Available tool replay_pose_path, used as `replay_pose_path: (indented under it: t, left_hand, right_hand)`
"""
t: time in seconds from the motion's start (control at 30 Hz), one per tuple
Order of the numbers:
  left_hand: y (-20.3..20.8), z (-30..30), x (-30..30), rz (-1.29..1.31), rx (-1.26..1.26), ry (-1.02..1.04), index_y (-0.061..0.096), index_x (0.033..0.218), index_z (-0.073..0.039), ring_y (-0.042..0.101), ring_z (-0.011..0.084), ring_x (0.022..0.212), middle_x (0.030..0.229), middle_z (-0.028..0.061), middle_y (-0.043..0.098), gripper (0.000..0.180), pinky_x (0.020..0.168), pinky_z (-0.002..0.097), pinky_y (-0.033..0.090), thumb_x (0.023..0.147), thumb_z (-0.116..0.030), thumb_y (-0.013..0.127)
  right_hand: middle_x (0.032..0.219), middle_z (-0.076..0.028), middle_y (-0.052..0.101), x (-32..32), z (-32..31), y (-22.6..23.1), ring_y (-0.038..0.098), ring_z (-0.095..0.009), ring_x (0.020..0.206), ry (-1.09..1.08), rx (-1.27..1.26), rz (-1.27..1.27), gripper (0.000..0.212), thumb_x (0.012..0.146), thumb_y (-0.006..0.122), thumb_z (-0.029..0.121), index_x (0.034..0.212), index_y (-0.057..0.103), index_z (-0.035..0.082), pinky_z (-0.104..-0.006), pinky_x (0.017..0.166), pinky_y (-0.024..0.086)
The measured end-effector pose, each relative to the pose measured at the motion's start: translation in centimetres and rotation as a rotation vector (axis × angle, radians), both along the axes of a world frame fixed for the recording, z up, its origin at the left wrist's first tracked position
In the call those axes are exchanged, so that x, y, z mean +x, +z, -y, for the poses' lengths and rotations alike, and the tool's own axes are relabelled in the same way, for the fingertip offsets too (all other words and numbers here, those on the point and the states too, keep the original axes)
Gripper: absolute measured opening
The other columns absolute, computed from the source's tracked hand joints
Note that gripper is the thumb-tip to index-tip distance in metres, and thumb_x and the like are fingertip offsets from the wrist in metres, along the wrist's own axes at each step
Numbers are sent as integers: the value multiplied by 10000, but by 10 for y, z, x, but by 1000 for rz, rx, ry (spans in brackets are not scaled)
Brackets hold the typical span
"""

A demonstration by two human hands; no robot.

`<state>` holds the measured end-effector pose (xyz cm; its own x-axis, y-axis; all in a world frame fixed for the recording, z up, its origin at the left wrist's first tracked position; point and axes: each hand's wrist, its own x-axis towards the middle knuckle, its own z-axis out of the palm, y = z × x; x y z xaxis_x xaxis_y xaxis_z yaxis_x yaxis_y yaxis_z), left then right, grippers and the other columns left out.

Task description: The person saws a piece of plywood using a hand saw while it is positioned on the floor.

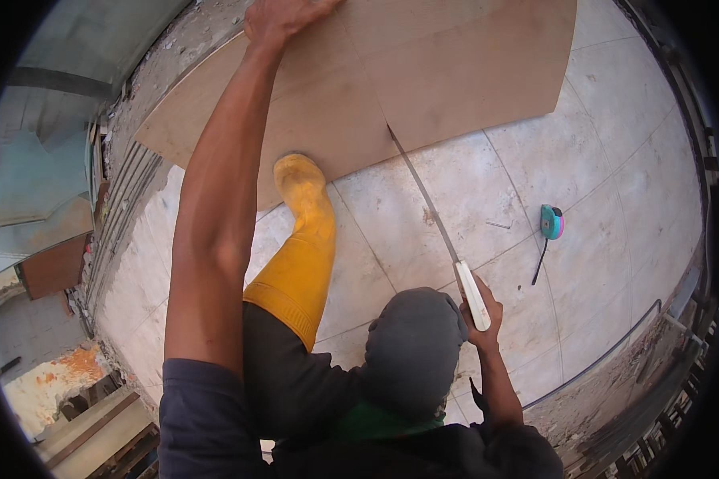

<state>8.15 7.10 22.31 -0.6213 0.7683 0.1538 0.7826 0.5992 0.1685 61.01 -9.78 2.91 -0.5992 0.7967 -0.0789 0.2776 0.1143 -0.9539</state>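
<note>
A wide brown sheet of board lies across the far part of the view, and a thin dark line runs over it. My left hand is spread on the board at the upper rim, where part of its fingers is cut off. My right hand is closed round the white handle of a handsaw. The saw's narrow blade slants up and left, its tip meeting the board's near edge at the dark line. My yellow rubber boot presses on the board left of the blade.
A turquoise tape measure with a black strap lies on the pale tiled floor, right of the saw. Closer to the blade is a small nail-like piece. Sheets and planks stand along the left. A rounded grey cloth shape covers the lower middle.
</note>
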Motion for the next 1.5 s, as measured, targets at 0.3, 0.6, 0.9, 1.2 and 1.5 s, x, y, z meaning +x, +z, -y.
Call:
replay_pose_path:
  t: [0.3, 0.6, 0.9, 1.2, 1.5]
  left_hand:
    - [8, -26, 5, -8, -34, -66, 663, 1311, -43, 672, 350, 1150, 1203, 197, 714, 932, 958, 476, 515, 745, -783, 609]
    - [3, -11, -8, -8, -6, -17, 715, 1172, 21, 675, 398, 1115, 1154, 281, 702, 810, 957, 499, 518, 788, -688, 641]
    - [12, -29, 16, 48, -46, -15, 695, 1218, -1, 677, 387, 1119, 1166, 256, 707, 850, 952, 490, 520, 775, -723, 626]
    - [1, -19, -2, -51, 35, -53, 697, 1234, -27, 679, 376, 1119, 1157, 234, 716, 873, 936, 488, 524, 760, -756, 616]
    - [26, -6, 8, 19, 2, 7, 716, 1154, 15, 668, 403, 1131, 1178, 280, 694, 809, 963, 499, 518, 794, -703, 622]
  right_hand:
    - [1105, -214, 711, -182, -110, -29, 714, -291, 832, -42, 57, -136, 672, 766, 637, -14, 1425, 558, 88, -337, 798, 545]
    - [1305, -234, 665, -15, -12, -3, 707, -286, 1139, 21, 66, -30, 651, 765, 608, -37, 1413, 549, -8, -345, 952, 537]
    - [1196, -193, 713, -137, -79, -37, 731, -277, 927, -54, 105, -94, 676, 775, 645, -11, 1439, 547, 70, -325, 844, 549]
    - [1253, -204, 693, -95, -56, -30, 738, -281, 1024, -18, 115, -107, 654, 778, 601, -15, 1427, 555, 59, -336, 881, 552]
    - [1215, -197, 710, -66, -35, -44, 750, -267, 960, 15, 73, -113, 670, 768, 624, -22, 1431, 550, 44, -314, 840, 555]
